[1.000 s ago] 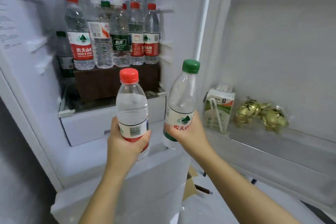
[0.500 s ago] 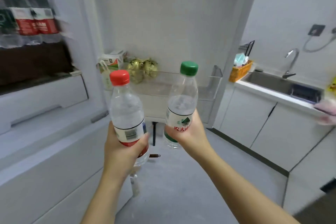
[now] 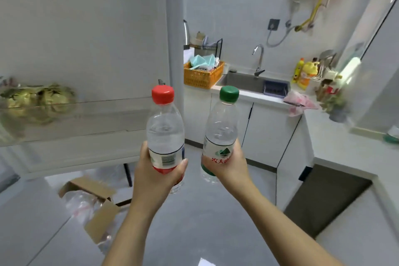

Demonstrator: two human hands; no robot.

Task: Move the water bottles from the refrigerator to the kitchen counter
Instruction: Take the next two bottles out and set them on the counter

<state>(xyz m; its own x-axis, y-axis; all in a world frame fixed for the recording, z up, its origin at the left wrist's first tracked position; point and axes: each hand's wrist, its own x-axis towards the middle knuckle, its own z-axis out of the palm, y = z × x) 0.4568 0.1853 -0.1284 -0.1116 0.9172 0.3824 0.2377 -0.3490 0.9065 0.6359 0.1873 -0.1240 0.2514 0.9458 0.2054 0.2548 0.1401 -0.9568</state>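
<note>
The left hand (image 3: pixel 156 171) is gripping a red-capped bottle (image 3: pixel 165 131) round its label, fingers curled about the lower body, and is holding it upright. The right hand (image 3: pixel 230 165) is gripping a green-capped bottle (image 3: pixel 222 127) in the same way, with its top leaning a little to the right. Both bottles are being held in the air above the grey floor (image 3: pixel 205 218), just beside each other but apart, and well away from the desk (image 3: pixel 339 149). The desk is running along the far wall and down the right side, carrying a sink (image 3: pixel 244 83) with a tap (image 3: pixel 259 58), an orange basket (image 3: pixel 201 76) and a pink cloth (image 3: pixel 299 101) that is hanging over its edge. A refrigerator door shelf (image 3: pixel 97 114) is showing at the left, blurred. A cardboard box (image 3: pixel 95 207) is lying open on the floor.
</note>
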